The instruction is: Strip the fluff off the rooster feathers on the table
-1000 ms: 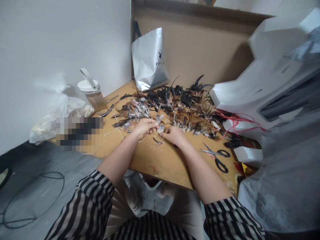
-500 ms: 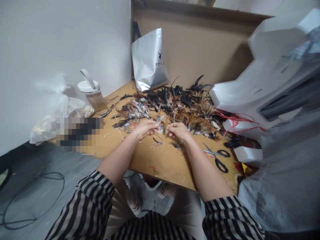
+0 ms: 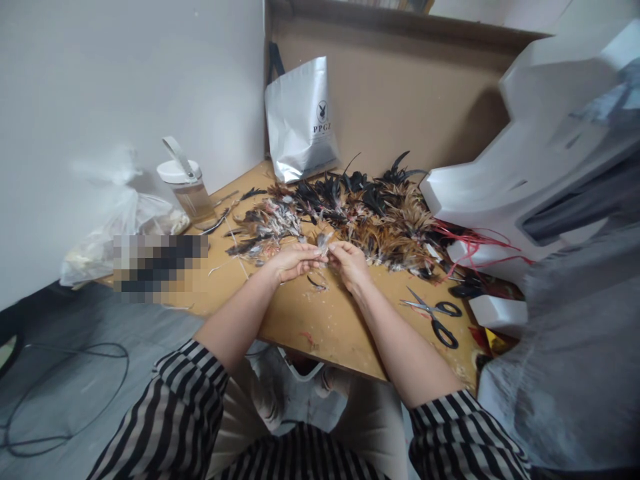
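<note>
Over the wooden table [image 3: 330, 320], my left hand [image 3: 296, 261] pinches a small tuft of grey-white feathers [image 3: 324, 241] that points up from the fingertips. My right hand [image 3: 349, 262] is closed right against it, thumb and fingers together at the base of the tuft; whatever it grips is too small to make out. Behind both hands spreads a large pile of black, brown and white feathers [image 3: 370, 213]. One small dark feather [image 3: 317, 285] lies just below my hands.
Black-handled scissors [image 3: 434, 309] lie open at the right, near red strings [image 3: 473, 243] and white foam [image 3: 463, 190]. A silver bag [image 3: 300, 123] stands behind the feathers. At the left are a lidded bottle [image 3: 193, 197] and a plastic bag [image 3: 120, 227].
My right hand has moved left and now meets my left hand at the tuft. The small gap between them has closed. The dark feather bits formerly beside my right wrist are no longer visible.
</note>
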Action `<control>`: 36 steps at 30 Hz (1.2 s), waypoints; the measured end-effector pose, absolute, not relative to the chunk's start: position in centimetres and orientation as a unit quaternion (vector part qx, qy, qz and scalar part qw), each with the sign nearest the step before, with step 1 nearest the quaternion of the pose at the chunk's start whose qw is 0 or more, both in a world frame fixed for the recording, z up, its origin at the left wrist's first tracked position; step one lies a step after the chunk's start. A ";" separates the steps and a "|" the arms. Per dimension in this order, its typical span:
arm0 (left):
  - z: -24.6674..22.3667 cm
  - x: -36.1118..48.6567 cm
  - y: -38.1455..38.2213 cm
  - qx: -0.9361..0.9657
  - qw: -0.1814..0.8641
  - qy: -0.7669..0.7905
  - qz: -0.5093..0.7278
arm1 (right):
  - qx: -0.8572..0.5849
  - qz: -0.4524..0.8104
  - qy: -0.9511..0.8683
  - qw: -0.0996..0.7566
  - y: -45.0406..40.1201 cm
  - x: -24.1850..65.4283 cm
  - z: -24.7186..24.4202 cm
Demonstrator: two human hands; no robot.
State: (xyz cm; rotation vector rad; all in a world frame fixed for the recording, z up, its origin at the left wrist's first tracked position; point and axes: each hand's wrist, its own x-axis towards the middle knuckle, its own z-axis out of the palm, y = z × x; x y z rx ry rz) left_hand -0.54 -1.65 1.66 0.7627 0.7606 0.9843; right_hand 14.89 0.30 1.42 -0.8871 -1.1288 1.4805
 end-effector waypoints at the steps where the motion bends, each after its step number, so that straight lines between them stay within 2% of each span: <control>1: 1.7 -0.5 -1.7 0.347 0.747 0.346 0.449 | -0.371 0.610 -0.472 0.517 0.3 14.9 1.4; 15: 1.2 -0.5 -1.5 0.369 0.733 0.367 0.439 | -0.411 0.537 -0.518 0.524 -0.2 14.6 1.5; 23: 1.0 -0.6 -1.3 0.381 0.722 0.377 0.438 | -0.420 0.555 -0.530 0.485 -0.4 14.8 1.5; 30: 1.0 -0.6 -1.2 0.379 0.717 0.371 0.451 | -0.413 0.558 -0.531 0.486 -0.3 14.7 1.3; 36: 0.9 -0.5 -1.2 0.380 0.706 0.380 0.462 | -0.433 0.510 -0.554 0.495 -0.5 14.6 1.6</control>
